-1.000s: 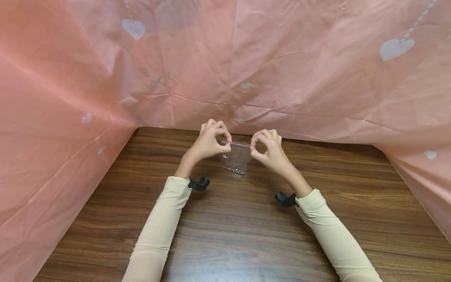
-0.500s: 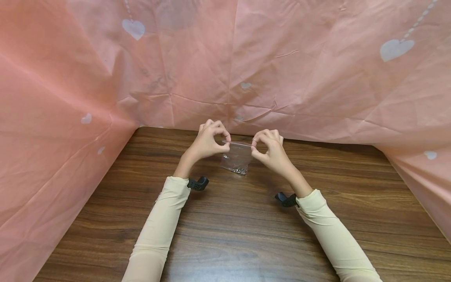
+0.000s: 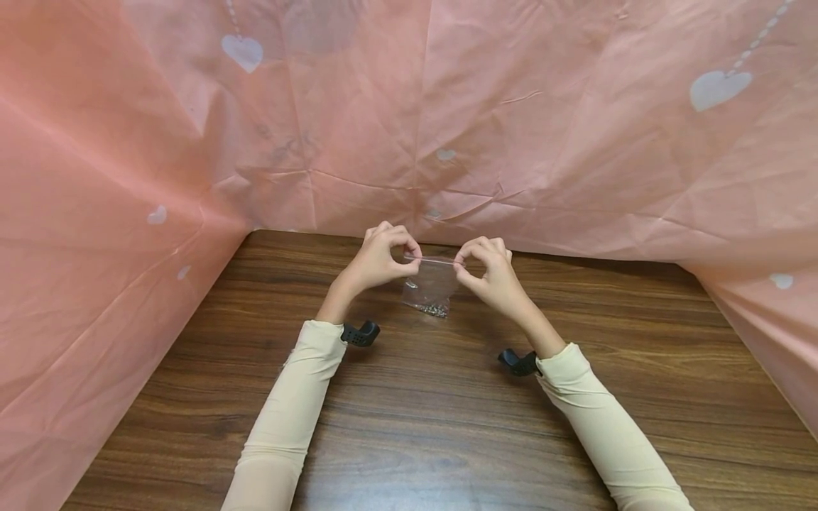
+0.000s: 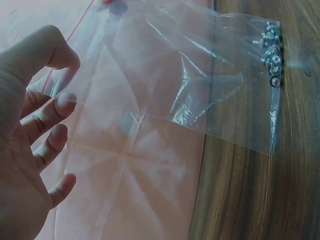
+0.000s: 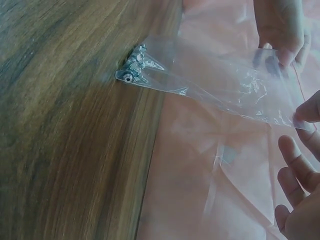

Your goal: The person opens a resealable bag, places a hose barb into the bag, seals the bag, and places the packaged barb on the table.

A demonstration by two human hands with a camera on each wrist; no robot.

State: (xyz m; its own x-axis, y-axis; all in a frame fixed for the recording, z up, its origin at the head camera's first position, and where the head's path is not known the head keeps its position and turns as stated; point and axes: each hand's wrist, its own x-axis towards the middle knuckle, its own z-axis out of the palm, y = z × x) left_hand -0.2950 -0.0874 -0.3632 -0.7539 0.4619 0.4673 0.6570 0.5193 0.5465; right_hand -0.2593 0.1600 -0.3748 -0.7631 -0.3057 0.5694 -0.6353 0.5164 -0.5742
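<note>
A clear zip bag [image 3: 429,287] hangs between my two hands, its zip strip stretched level along the top. Small silvery screws or nuts [image 4: 272,52] lie gathered in its bottom corner. My left hand [image 3: 378,257] pinches the left end of the bag's top edge between thumb and index finger. At the other end, my right hand [image 3: 488,268] pinches the same edge in the same way. A red line runs along the zip in the left wrist view. The other fingers of each hand are loosely bent, away from the plastic.
The brown wood-grain table [image 3: 409,419] lies beneath both arms. A pink sheet with white hearts [image 3: 358,128] rises close behind the hands and along the sides. Each wrist wears a black camera band [image 3: 361,333].
Both hands stay on the bag's top edge and shift only slightly, the left one a touch lower. The bag hangs in nearly the same place.
</note>
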